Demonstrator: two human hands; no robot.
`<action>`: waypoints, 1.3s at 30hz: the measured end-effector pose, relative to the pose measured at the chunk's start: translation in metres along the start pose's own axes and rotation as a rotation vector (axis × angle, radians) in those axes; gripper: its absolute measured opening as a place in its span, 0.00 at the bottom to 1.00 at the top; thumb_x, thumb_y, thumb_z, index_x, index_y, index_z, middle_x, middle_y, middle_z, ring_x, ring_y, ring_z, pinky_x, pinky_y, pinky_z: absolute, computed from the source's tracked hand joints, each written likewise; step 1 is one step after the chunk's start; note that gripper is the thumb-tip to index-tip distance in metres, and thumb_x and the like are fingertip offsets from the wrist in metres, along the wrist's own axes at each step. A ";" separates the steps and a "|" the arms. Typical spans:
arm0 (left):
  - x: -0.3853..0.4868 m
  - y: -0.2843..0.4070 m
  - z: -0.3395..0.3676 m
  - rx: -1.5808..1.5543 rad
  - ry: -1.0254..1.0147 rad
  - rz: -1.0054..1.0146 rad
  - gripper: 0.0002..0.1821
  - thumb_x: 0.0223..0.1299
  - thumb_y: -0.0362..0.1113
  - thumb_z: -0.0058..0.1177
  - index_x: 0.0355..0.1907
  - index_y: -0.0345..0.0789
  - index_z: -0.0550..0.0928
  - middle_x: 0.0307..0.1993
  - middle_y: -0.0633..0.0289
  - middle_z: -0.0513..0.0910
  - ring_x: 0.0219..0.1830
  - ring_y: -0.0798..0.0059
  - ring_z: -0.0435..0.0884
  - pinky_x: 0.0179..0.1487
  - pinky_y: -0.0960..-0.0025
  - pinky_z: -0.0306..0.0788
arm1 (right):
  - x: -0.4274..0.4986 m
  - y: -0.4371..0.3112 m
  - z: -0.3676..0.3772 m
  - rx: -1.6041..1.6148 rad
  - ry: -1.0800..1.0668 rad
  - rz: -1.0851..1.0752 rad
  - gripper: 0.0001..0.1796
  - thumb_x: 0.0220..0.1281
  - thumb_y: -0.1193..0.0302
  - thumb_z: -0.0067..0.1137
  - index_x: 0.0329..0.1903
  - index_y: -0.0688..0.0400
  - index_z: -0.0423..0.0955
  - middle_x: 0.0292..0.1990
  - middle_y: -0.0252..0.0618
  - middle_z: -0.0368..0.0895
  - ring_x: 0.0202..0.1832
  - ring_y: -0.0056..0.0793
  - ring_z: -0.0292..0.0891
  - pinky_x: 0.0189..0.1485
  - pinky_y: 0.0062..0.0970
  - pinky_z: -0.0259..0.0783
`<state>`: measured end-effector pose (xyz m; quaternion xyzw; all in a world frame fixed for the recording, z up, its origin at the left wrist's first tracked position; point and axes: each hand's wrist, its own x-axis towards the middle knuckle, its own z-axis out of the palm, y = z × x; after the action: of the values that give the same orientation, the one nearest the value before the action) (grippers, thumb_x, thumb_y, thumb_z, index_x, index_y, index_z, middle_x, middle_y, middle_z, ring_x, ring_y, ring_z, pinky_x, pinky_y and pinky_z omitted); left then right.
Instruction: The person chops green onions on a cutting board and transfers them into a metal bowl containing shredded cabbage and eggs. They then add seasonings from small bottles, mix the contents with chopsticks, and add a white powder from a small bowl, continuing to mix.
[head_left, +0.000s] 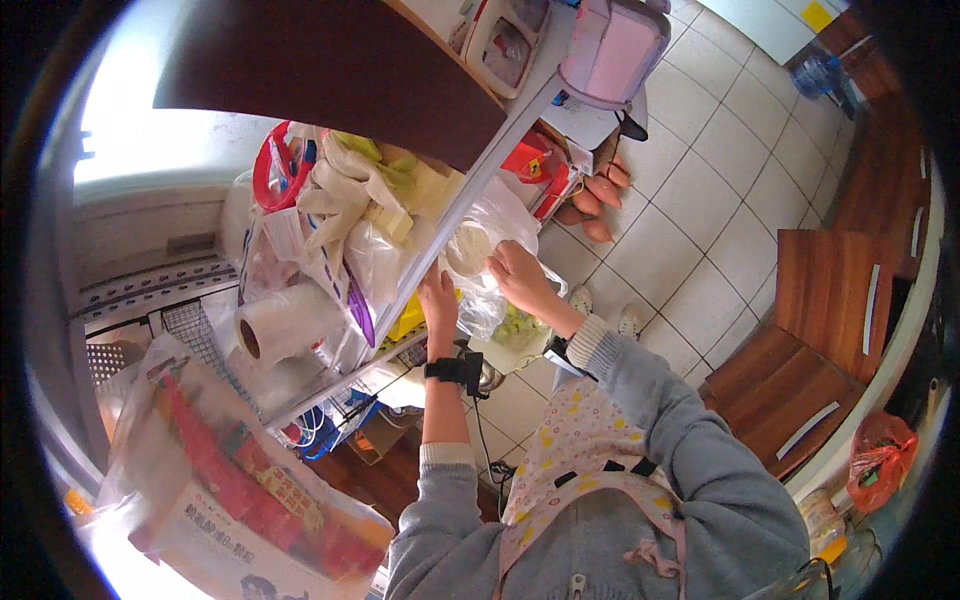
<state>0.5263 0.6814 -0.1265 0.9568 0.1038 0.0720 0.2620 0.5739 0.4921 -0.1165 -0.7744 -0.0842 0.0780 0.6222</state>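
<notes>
My right hand (517, 276) has its fingers curled at the edge of an open translucent plastic bag (510, 214). Inside the bag shows a round, pale, grainy-looking mass (469, 250); what it is made of cannot be told. On the opposite side, my left hand (439, 296) reaches up beside the pale edge of a shelf (424, 262). Its fingertips are partly hidden there, so their hold is unclear. Below both hands sits a clear plastic bag with light green vegetables (517, 328). A yellow packet (409, 319) lies close to my left hand.
Gloves (337, 187), a red tape-like ring (271, 169) and a plastic film roll (289, 319) crowd the shelf. A dark brown panel (330, 75) overhangs it. Sweet potatoes (596, 202) lie on the tiled floor (705, 187). A bagged printed box (255, 495) stands at lower left; wooden drawers (825, 300) line the right.
</notes>
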 end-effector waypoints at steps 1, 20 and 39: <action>-0.002 0.003 -0.002 -0.032 -0.003 0.026 0.26 0.65 0.28 0.49 0.67 0.33 0.71 0.62 0.36 0.70 0.63 0.37 0.67 0.67 0.48 0.60 | -0.005 -0.003 -0.006 0.017 -0.005 -0.004 0.14 0.68 0.66 0.57 0.34 0.62 0.65 0.27 0.49 0.71 0.31 0.52 0.71 0.35 0.43 0.65; -0.102 0.211 -0.029 -0.955 -0.710 -0.049 0.25 0.66 0.28 0.51 0.66 0.29 0.70 0.60 0.61 0.77 0.61 0.74 0.74 0.65 0.68 0.66 | -0.225 -0.153 -0.238 0.239 0.118 0.142 0.14 0.72 0.64 0.53 0.34 0.60 0.67 0.25 0.30 0.63 0.29 0.19 0.59 0.31 0.27 0.60; -0.435 0.385 -0.048 -0.329 -2.055 1.057 0.18 0.71 0.29 0.47 0.62 0.33 0.74 0.52 0.57 0.83 0.56 0.71 0.80 0.57 0.71 0.73 | -0.790 -0.302 -0.091 0.531 1.659 -0.089 0.08 0.73 0.63 0.52 0.47 0.53 0.72 0.37 0.25 0.73 0.38 0.16 0.66 0.43 0.18 0.64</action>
<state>0.1580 0.2779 0.0774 0.4436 -0.5791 -0.6237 0.2809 -0.1844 0.2898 0.2108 -0.4065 0.3870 -0.5185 0.6451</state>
